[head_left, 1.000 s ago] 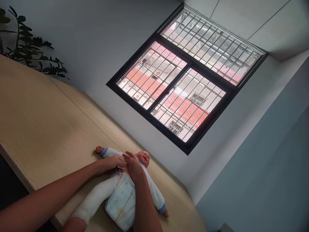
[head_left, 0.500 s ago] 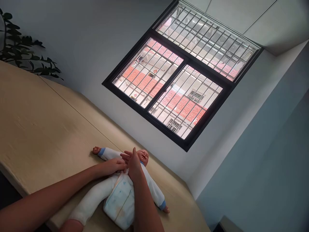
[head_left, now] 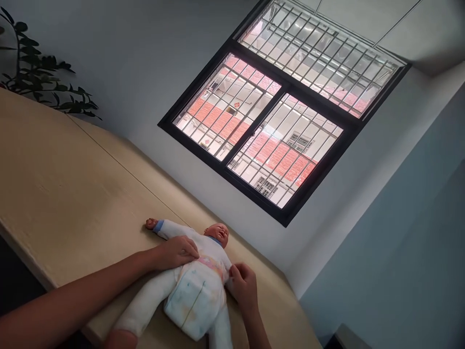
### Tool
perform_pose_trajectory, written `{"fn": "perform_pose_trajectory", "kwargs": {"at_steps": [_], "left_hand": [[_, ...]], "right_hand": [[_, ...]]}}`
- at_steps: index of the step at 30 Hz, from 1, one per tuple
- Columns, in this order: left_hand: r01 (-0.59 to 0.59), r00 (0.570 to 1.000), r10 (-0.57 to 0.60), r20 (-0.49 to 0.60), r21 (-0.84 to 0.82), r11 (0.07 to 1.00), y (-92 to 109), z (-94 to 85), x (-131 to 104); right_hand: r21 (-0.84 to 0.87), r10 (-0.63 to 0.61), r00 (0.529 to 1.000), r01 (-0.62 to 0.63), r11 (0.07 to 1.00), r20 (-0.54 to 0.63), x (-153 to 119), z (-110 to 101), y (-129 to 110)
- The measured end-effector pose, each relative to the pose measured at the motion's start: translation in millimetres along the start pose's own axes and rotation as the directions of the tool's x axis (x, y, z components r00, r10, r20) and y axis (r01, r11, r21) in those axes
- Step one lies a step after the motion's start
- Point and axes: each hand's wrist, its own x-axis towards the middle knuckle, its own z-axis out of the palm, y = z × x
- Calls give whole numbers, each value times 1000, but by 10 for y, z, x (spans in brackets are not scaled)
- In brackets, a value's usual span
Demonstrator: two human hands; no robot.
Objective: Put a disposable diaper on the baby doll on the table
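Observation:
A baby doll in a white long-sleeved suit with blue cuffs and collar lies on its back, arms spread. Around its hips sits a white diaper with a coloured waistband and a line down its front. My left hand is closed, its fingertips pinching the diaper's waist edge on the left side. At the opposite edge of the waist, beside the doll's arm, my right hand is closed in a pinch on the diaper's side. The exact bit between those fingers is too small to make out.
The doll lies on a pale wooden table set against the wall. A leafy plant stands beyond its far left end. Above is a barred window with a black frame. A dark box-like object shows at the bottom right.
My right hand has moved from over the doll's chest to the right side of the diaper, and its spread fingers have closed. The waistband has come into view. My left hand stays at the waist.

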Motion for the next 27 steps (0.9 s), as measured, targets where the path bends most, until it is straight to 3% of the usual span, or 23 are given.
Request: {"fn": "perform_pose_trajectory", "kwargs": {"at_steps": [4,7,10,14,18,21,27], "left_hand": [[46,996,-43,79,-31,998,-30,-17,17],[75,991,-72,111,-20,997,-29,-42,21],[181,979,-170,112,-96,979,-115,-48,24],[373,926,-356,129,-159,914,-380,-64,89],[486,847,-435,305,-113,867,-601,-140,271],[525,799,-485,355,-20,851,-699,-176,375],[485,839,-467,281,5,874,-857,-137,302]], "right_hand": [[-8,110,990,-111,994,-89,-200,-49,374],[-92,91,994,-96,991,-55,-229,55,422],[-102,108,993,-112,988,-46,-214,148,404],[-97,98,995,-99,990,-14,-226,177,420],[-118,88,996,-86,989,12,-240,179,463],[-130,83,996,-81,988,12,-233,188,481],[-100,66,998,-64,993,14,-247,184,438]]}}
